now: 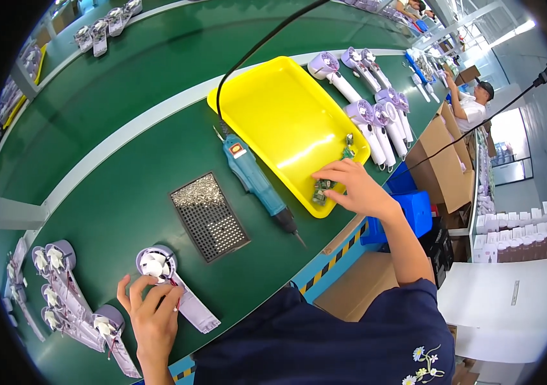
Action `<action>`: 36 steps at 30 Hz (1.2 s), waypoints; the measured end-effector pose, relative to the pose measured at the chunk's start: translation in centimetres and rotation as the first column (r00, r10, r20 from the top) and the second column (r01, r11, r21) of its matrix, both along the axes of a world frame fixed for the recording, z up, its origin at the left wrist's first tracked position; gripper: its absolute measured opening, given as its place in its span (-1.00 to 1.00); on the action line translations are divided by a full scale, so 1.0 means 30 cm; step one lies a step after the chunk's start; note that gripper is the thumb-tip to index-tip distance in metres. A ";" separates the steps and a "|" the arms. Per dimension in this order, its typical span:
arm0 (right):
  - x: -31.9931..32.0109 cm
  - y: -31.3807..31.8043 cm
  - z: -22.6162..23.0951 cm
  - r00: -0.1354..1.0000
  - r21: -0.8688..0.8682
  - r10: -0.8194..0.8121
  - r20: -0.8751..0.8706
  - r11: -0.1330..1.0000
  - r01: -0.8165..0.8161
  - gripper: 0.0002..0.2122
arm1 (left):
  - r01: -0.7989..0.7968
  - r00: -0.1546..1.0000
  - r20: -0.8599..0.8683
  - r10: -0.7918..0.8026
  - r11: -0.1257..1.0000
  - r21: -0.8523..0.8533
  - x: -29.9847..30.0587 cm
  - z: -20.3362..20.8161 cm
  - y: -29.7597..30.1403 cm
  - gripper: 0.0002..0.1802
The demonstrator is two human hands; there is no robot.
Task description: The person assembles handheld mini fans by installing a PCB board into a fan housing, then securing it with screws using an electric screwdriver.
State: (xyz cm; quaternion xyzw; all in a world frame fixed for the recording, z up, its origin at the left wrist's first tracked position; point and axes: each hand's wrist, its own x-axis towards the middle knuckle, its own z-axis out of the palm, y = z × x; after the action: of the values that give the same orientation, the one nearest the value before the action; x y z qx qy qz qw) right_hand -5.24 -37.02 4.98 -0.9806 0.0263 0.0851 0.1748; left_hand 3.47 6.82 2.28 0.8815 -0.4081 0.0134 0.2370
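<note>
Head view: the left hand (pixel 153 313) is at the fan housing (pixel 195 308) on the desk (pixel 126 199), the right hand (pixel 362 189) at circuit boards (pixel 320 192) in the yellow tray (pixel 277 109); whether either grip is closed, I cannot tell.

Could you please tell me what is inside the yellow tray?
The tray holds small green circuit boards at its lower-right end. The right hand covers part of that end; what lies beneath it cannot be seen.
</note>
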 end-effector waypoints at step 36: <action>-0.042 0.735 -0.087 0.985 0.986 0.042 -0.165 0.015 0.164 -0.52 | -0.394 0.819 -0.572 -0.041 0.684 -0.614 -0.213 -0.022 -0.071 -0.69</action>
State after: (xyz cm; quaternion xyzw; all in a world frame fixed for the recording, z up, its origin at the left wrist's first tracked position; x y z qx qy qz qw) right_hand -6.51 -14.98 2.38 -0.5651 0.0141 0.1436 0.8123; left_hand -2.91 4.70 1.61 0.7234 -0.1951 -0.0571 0.6598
